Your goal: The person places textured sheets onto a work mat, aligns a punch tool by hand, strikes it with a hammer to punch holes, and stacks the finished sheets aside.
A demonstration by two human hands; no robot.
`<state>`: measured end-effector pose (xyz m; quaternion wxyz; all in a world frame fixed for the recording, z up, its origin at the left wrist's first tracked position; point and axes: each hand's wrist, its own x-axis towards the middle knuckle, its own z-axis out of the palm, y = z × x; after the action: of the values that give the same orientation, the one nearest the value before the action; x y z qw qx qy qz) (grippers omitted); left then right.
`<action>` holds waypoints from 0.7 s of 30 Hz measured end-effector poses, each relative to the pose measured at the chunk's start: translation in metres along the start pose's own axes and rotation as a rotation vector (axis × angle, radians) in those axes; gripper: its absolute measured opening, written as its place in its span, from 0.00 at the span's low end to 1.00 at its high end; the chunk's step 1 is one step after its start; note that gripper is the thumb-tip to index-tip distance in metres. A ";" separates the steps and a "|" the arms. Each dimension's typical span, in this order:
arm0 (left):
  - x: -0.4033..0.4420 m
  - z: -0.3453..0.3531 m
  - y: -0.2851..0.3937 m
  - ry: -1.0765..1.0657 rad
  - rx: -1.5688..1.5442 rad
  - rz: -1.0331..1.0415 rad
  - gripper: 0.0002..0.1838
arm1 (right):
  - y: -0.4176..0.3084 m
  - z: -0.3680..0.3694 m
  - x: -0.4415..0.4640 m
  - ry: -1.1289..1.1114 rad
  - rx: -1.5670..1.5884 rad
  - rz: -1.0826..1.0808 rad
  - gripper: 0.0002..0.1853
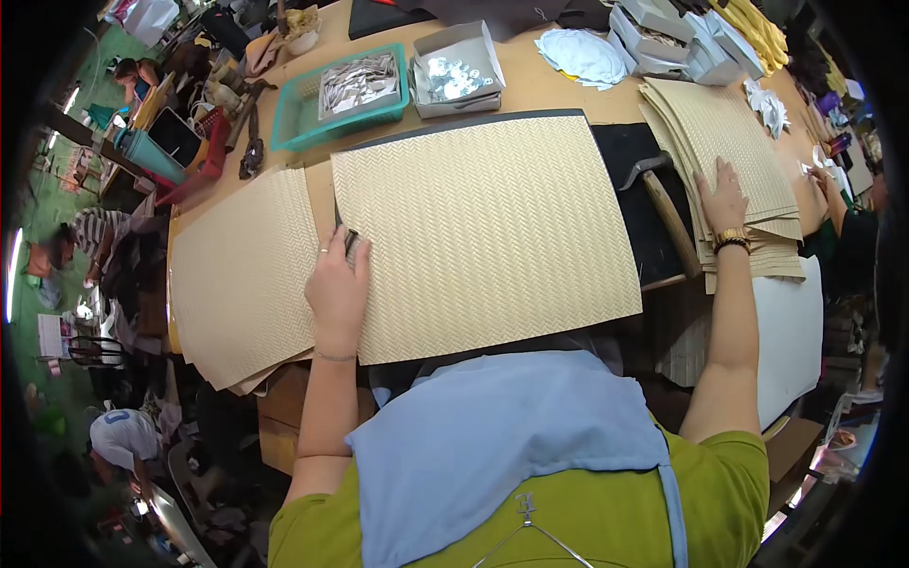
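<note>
A cream sheet with a woven herringbone pattern [483, 237] lies in front of me, with a dark board edge showing beneath it. At its left edge my left hand [338, 293] is closed around a small dark tool [351, 240]; most of the tool is hidden by the fingers, so its kind is unclear. My right hand [725, 201] rests flat, fingers extended, on a fanned stack of similar woven sheets [729, 123] at the right. Another pile of woven sheets [246, 275] lies to the left, beside my left hand.
A hammer [668, 208] lies between the middle sheet and the right stack. Behind are a teal basket [294, 128] with small strips, a grey box [459, 80] of metal pieces, and white round pieces [582, 57]. Other people work at left and right.
</note>
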<state>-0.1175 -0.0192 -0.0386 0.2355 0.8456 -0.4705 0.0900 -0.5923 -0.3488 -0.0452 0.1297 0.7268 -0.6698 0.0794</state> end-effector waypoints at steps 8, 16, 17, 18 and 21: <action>0.013 -0.020 -0.026 -0.129 -0.599 -0.320 0.16 | 0.004 -0.019 -0.001 -0.155 0.259 -0.025 0.27; 0.017 -0.145 -0.268 0.028 -0.153 -0.342 0.20 | -0.108 -0.105 -0.065 -0.096 0.671 -0.254 0.21; 0.015 -0.162 -0.283 -0.009 -0.046 -0.374 0.19 | -0.131 -0.120 -0.080 -0.134 0.673 -0.320 0.18; 0.010 -0.172 -0.311 -0.027 -0.012 -0.405 0.19 | -0.153 -0.126 -0.096 -0.082 0.760 -0.426 0.17; 0.005 -0.188 -0.270 0.009 0.551 -0.548 0.20 | -0.217 -0.130 -0.134 0.011 0.978 -0.768 0.17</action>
<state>0.1250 0.1885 0.0428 0.0172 0.9711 -0.1844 0.1506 -0.3808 -0.1679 0.0219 -0.1956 0.8908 -0.2460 0.3283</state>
